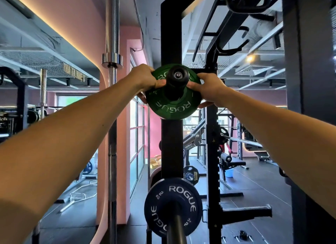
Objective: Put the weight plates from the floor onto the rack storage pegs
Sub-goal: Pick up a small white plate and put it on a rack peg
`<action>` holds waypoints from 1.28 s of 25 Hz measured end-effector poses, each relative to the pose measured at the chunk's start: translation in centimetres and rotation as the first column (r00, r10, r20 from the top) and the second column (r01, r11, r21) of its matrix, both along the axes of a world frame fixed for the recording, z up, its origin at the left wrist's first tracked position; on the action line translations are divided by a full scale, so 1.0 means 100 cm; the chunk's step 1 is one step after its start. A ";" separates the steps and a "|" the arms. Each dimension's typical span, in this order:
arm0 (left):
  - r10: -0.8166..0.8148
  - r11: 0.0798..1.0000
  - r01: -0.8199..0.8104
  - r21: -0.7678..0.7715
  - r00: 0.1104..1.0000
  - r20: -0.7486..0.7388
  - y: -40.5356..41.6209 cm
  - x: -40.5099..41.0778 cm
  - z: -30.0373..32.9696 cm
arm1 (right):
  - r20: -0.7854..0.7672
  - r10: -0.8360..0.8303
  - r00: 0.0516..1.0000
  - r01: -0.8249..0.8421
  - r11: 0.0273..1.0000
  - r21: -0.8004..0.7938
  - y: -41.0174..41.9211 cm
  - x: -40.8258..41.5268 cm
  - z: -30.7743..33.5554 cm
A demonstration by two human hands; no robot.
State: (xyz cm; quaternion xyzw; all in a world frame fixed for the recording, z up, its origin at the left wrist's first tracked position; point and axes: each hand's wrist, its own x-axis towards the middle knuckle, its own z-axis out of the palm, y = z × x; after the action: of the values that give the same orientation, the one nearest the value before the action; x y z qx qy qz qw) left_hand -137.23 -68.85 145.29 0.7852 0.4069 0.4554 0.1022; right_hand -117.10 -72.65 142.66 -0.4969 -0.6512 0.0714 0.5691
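Observation:
A green Rogue weight plate (171, 106) sits threaded over the upper black storage peg (177, 76) of the black rack upright (171, 34). My left hand (143, 78) grips the plate's left rim and my right hand (209, 88) grips its right rim, thumbs on the front face and fingers behind. The peg's round end cap pokes through the plate's hole toward me. Lower on the same upright, a dark blue Rogue plate (172, 207) hangs on another peg (176, 231).
A chrome barbell (112, 116) stands upright just left of the rack. An empty black peg (245, 212) juts from a second upright (212, 152) on the right. Benches, racks and more plates fill the room behind; small parts (242, 235) lie on the floor.

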 end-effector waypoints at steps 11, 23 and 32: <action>-0.076 0.997 0.077 -0.006 0.993 0.093 0.005 -0.011 -0.037 | 0.016 -0.162 0.987 0.162 0.986 0.030 0.004 0.005 -0.035; -0.112 0.990 0.137 0.039 0.920 -0.376 -0.012 0.039 -0.179 | 0.492 -0.336 0.804 0.424 0.902 -0.078 -0.057 0.045 -0.174; -0.429 0.869 0.493 0.024 0.777 -0.460 -0.071 0.187 -0.205 | 0.530 -0.571 0.627 0.739 0.651 -0.174 -0.201 0.158 -0.198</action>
State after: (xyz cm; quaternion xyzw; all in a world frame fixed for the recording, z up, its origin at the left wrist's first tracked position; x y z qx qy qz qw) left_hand -118.54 -75.94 124.75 0.9482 0.1805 0.2546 0.0595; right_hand -101.35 -92.79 122.91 -0.8046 -0.5008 -0.1331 0.2900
